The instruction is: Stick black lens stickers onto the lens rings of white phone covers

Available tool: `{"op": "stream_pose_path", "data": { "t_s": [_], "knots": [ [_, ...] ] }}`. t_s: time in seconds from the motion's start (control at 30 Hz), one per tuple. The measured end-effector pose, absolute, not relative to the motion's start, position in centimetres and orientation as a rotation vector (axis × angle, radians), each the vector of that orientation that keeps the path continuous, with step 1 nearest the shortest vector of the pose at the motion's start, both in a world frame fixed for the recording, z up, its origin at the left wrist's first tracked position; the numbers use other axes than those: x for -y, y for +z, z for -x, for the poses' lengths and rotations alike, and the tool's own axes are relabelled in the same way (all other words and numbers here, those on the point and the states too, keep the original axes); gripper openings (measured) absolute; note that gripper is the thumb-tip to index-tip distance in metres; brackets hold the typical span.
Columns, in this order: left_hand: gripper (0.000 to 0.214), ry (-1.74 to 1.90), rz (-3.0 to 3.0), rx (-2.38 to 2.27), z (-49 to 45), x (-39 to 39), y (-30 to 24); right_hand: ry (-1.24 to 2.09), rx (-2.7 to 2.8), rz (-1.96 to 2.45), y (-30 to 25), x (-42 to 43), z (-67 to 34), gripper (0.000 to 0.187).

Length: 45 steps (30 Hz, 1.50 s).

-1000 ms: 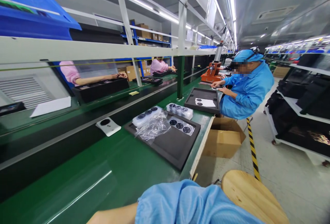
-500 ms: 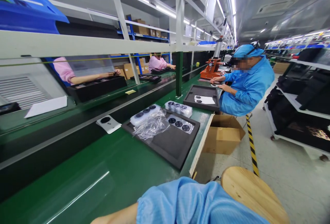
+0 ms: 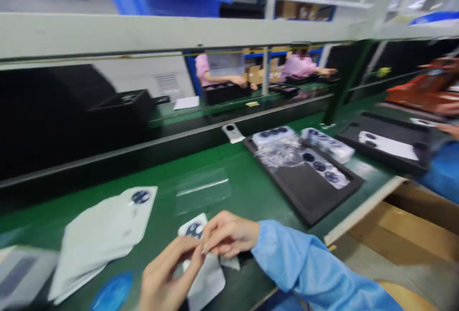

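My left hand [image 3: 168, 273] and my right hand [image 3: 231, 232] meet at the front of the green bench, fingertips pinched together. What sits between the fingertips, if anything, is too small to make out. Right beneath them lies a white phone back panel [image 3: 206, 286] with a dark round camera piece at its top; the fingers hide part of it. A small pale scrap [image 3: 230, 262] shows under my right hand. To the left, several white phone back panels [image 3: 96, 234] are fanned out in a stack, the top one with a dark camera disc.
A blue round object [image 3: 113, 293] and a blurred grey block [image 3: 25, 273] lie at lower left. Clear film [image 3: 204, 189] rests behind my hands. A black tray [image 3: 287, 189] at right holds bagged camera rings [image 3: 324, 167]. Another person's blue sleeve [image 3: 444, 170] is at the right edge.
The view has swung left and down toward the bench in front of me. Both my hands have come into view over the white panel; before, only my sleeve and forearm showed.
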<state>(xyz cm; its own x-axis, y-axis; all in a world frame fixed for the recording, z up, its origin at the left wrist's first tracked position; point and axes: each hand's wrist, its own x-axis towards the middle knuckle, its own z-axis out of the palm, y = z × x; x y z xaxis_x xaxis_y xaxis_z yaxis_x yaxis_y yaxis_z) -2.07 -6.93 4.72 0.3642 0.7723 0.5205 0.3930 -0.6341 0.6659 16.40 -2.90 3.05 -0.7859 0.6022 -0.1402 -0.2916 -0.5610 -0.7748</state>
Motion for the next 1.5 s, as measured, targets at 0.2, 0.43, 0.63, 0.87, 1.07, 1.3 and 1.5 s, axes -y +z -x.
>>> {"op": "stream_pose_path", "data": {
  "t_s": [0.2,0.43,0.63,0.87,1.07,1.3,1.5],
  "knots": [
    [0.014,1.258,-1.989,-0.924,1.2,6.4,5.9,2.299,1.019,0.558,3.3,2.8,-16.5,0.013],
    [0.012,1.293,-2.02,-0.947,1.4,6.6,4.9,2.251,1.129,0.666,3.3,3.1,-16.3,0.015],
    [0.011,1.231,-2.034,-1.036,2.6,5.9,3.8,2.038,1.38,0.836,3.3,2.9,-16.1,0.023],
    [0.062,0.795,-2.23,-1.23,8.6,4.3,0.7,1.383,1.858,1.013,2.8,5.1,-18.4,0.034],
    [0.102,0.54,-2.351,-1.23,9.0,3.7,-1.2,0.831,2.343,1.078,0.3,7.6,-19.4,0.018],
    [0.105,0.49,-2.358,-1.174,7.8,2.9,-1.2,0.802,2.079,1.159,-0.6,6.2,-19.9,0.017],
    [0.092,0.54,-2.345,-1.059,4.9,2.1,-0.9,0.726,2.03,1.303,-0.3,3.4,-20.5,0.017]
  ]
}}
